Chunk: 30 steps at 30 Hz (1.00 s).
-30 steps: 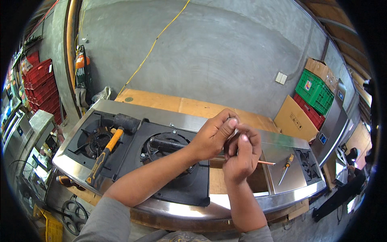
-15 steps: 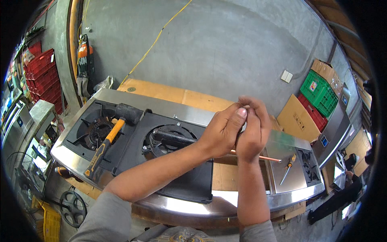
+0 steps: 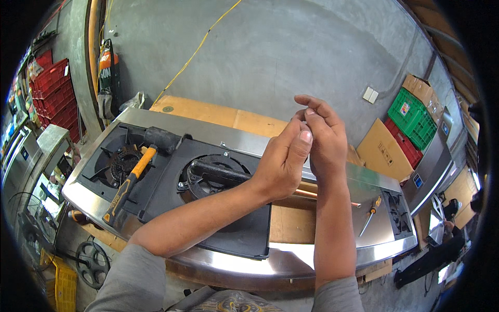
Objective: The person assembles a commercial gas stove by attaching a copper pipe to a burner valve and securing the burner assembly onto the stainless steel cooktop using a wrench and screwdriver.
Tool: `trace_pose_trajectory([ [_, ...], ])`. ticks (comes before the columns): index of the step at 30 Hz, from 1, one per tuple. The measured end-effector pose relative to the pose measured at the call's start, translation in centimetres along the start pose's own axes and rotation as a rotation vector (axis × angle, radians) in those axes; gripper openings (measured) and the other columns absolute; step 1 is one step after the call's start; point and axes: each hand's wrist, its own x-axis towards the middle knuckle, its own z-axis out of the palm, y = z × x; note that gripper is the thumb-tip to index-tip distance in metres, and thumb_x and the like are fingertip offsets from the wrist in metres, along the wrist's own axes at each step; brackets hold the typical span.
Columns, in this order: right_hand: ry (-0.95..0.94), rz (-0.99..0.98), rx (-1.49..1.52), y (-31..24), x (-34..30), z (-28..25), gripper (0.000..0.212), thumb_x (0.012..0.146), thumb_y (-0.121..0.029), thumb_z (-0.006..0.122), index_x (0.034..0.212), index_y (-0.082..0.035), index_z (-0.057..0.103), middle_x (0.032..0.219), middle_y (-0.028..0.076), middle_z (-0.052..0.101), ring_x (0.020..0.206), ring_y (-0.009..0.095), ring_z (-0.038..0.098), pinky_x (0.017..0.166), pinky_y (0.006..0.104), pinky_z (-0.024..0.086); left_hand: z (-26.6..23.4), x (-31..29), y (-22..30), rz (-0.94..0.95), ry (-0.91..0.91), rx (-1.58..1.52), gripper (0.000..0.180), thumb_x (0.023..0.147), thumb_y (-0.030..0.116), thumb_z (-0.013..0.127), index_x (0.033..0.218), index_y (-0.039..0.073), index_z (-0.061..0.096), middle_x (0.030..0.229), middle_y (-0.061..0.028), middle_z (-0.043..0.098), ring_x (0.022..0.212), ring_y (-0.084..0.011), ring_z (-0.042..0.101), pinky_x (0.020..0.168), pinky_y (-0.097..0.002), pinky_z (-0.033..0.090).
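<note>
My left hand (image 3: 285,161) and my right hand (image 3: 326,138) are raised close together over the middle of a stainless steel gas stove (image 3: 243,151). The left thumb presses down against its curled fingers. My right thumb and index finger meet in a pinch beside it, with another finger stretched outward. Whatever the two hands hold is hidden by the fingers. Below them runs a thin copper tube (image 3: 305,193), across a cut-out showing cardboard. Left of the hands, a black ring burner (image 3: 221,177) sits on a dark square plate.
A mallet (image 3: 132,177) with a yellow and black handle lies over the left burner. To the right, a screwdriver (image 3: 372,213) rests on the steel top near a small burner (image 3: 399,216). Cardboard (image 3: 383,151) and a green crate (image 3: 410,118) stand against the right wall.
My hands have drawn slightly apart and shifted up a little. The right fingers have loosened from around the left hand. The view has moved slightly.
</note>
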Motion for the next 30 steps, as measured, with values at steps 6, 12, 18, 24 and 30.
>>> trace_pose_trajectory([
  [6, 0.021, 0.032, -0.063, 1.0, 2.2, -0.1, 0.031, 0.097, -0.007, 0.048, 0.120, 0.004, 0.066, 0.078, 0.003, 0.059, 0.068, 0.009, 0.052, 0.059, 0.0253, 0.043, 0.2, -0.2, -0.2, -0.014, 0.048, -0.036, 0.028, 0.110, 0.030, 0.039, 0.103, 0.004, 0.048, 0.076, -0.0023, 0.046, 0.068, -0.0097, 0.043, 0.061, -0.0287, 0.038],
  [12, 0.105, 0.077, -0.224, 3.2, 4.9, -0.2, 0.032, 0.097, -0.009, 0.048, 0.121, 0.000, 0.067, 0.072, -0.003, 0.048, 0.060, 0.006, 0.042, 0.053, 0.0271, 0.036, 0.3, -0.3, 0.2, -0.019, -0.019, -0.065, 0.028, 0.110, 0.032, 0.039, 0.102, 0.007, 0.047, 0.072, 0.0045, 0.036, 0.061, -0.0045, 0.031, 0.055, -0.0224, 0.027],
  [18, 0.088, 0.221, -0.264, 4.7, 6.7, 0.3, 0.034, 0.098, -0.011, 0.050, 0.128, 0.000, 0.061, 0.065, -0.006, 0.042, 0.053, 0.005, 0.037, 0.047, 0.0238, 0.032, 0.1, -0.5, -0.1, -0.017, -0.004, -0.093, 0.029, 0.110, 0.033, 0.040, 0.098, 0.008, 0.047, 0.072, 0.0047, 0.035, 0.061, -0.0044, 0.030, 0.054, -0.0228, 0.026],
  [24, 0.089, 0.355, -0.311, 8.8, 9.3, -1.3, 0.033, 0.098, -0.015, 0.051, 0.126, -0.001, 0.062, 0.065, -0.004, 0.044, 0.052, 0.008, 0.039, 0.046, 0.0257, 0.035, 0.5, -0.4, -0.1, -0.041, -0.026, -0.089, 0.028, 0.111, 0.032, 0.039, 0.097, 0.008, 0.047, 0.072, 0.0048, 0.034, 0.060, -0.0043, 0.029, 0.053, -0.0234, 0.025],
  [30, 0.108, 0.483, -0.001, 7.5, 7.2, -1.6, 0.039, 0.103, -0.035, 0.054, 0.122, -0.002, 0.063, 0.066, 0.000, 0.047, 0.052, 0.011, 0.040, 0.047, 0.0304, 0.035, -0.5, 0.0, -0.4, -0.027, -0.068, -0.037, 0.033, 0.111, 0.036, 0.037, 0.095, 0.008, 0.048, 0.074, 0.0035, 0.036, 0.061, -0.0050, 0.032, 0.054, -0.0229, 0.027],
])
